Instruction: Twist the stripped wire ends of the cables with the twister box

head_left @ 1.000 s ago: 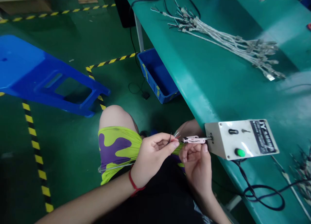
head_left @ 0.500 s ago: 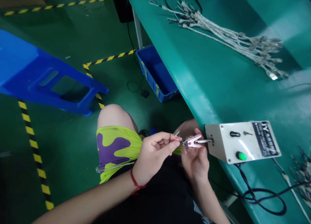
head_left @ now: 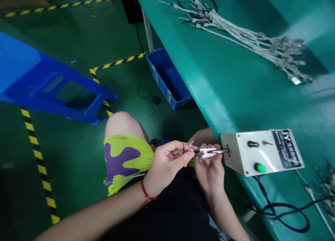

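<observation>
My left hand is closed in a pinch on the thin stripped wires of a cable, held over my lap. My right hand grips a small pink clip that sticks out of the side of a white control box at the bench edge. The wire ends sit right at the clip's jaws. The cable's clear sheath trails back across my thigh.
The green bench carries a bundle of grey cables at the back and more cables at the right. A black cord loops from the box. A blue bin and blue stool stand on the floor.
My right hand rose from under the clip to grip it, and the clip's jaws now meet the wire ends that my left hand holds. The view drifted slightly.
</observation>
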A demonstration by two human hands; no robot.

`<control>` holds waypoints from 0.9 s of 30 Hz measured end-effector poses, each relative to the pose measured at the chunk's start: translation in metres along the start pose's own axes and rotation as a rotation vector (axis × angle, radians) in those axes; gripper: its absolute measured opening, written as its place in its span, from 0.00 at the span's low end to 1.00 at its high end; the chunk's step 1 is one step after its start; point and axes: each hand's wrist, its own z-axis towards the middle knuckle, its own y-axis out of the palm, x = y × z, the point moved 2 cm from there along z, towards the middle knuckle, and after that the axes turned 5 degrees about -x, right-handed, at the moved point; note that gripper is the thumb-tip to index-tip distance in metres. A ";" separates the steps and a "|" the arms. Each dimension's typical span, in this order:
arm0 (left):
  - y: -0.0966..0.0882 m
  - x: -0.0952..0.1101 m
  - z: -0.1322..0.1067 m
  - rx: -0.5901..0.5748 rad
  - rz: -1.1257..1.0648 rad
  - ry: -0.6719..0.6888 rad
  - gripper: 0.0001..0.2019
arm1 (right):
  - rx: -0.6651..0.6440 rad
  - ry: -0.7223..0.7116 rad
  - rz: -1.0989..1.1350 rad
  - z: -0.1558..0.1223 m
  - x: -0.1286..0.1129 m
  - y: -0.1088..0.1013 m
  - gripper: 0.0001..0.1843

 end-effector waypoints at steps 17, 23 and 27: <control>0.000 -0.002 0.000 -0.012 0.016 0.142 0.04 | 0.031 0.025 0.065 -0.002 0.000 -0.002 0.19; 0.000 -0.003 0.000 -0.006 0.019 0.162 0.06 | 0.050 0.034 0.086 -0.002 0.001 -0.003 0.21; 0.000 -0.003 0.000 -0.005 0.034 0.170 0.06 | 0.041 0.041 0.091 -0.002 0.001 -0.003 0.20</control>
